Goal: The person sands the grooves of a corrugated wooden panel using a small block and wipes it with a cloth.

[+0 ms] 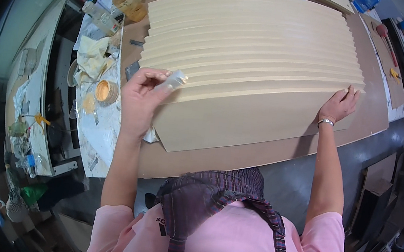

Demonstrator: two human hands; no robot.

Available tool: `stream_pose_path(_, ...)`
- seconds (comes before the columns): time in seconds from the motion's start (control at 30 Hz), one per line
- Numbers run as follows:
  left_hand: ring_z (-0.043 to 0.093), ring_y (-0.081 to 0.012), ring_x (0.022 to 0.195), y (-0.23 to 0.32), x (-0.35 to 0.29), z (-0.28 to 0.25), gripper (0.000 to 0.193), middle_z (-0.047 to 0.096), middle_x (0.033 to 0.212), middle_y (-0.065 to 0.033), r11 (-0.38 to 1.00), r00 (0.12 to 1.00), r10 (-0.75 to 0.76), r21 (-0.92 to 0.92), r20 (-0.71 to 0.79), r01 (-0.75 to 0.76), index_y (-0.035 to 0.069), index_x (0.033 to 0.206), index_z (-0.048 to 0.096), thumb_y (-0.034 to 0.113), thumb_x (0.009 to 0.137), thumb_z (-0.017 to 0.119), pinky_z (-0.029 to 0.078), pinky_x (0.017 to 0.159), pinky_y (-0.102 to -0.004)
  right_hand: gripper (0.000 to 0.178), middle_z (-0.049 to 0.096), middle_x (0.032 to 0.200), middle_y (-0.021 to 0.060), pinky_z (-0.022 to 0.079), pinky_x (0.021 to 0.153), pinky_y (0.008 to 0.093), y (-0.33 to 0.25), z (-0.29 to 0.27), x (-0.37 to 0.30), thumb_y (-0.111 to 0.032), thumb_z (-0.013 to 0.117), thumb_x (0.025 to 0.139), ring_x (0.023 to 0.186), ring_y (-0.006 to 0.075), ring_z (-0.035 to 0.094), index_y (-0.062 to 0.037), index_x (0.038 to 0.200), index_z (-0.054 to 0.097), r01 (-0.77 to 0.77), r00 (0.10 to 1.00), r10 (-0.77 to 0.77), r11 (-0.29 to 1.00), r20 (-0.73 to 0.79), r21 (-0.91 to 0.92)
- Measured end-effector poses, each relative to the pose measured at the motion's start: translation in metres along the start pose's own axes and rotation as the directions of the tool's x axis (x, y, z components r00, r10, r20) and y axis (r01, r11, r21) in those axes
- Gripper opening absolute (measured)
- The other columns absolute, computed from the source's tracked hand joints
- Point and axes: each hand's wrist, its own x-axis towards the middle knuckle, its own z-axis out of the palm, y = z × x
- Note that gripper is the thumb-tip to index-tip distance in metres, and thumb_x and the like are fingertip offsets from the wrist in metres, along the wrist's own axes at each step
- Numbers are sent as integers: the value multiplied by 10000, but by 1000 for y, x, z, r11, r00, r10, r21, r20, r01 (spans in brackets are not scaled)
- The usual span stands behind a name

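A stack of beige panels (253, 46) lies fanned out in steps, each board's long edge showing behind the one in front. The nearest board shows a wide bare face (233, 122). My left hand (142, 92), at the left end of the front edges, is closed on a small flat scraper (171, 79), pale and translucent. A dab of yellowish filler sits at its tip, close to a board edge. My right hand (338, 105) lies with fingers stretched over the right end of the front boards, touching them and holding nothing.
Left of the panels stand an open jar of orange-yellow paste (106, 91), a crumpled cream cloth (92, 55), a bottle of amber liquid (130, 5) and a clear bottle (101, 18). A red-headed tool (384, 38) lies at the far right. Brown board (259, 159) lies underneath.
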Motion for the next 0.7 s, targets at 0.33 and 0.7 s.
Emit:
stream_pose_path(0.33,597,-291,932,2,20,54,444,561,1016,-139,543,875,235,689,424,-480,46,1185,682,-98,767,652,501,817,-344,446,426,1543,195,323,1132,476,-7,-4,-3,-206,550,939,1337,402,417,-60,1359,583,-12,1000,12,1000,25,28)
stream_pose_path(0.7,572,-317,892,-4,17,51,382,575,952,-119,459,852,304,718,425,-522,42,1086,698,-60,718,704,473,784,-417,450,427,1540,200,314,1132,486,-5,-3,-2,-209,546,932,1335,407,420,-49,1351,584,-18,999,16,999,31,45)
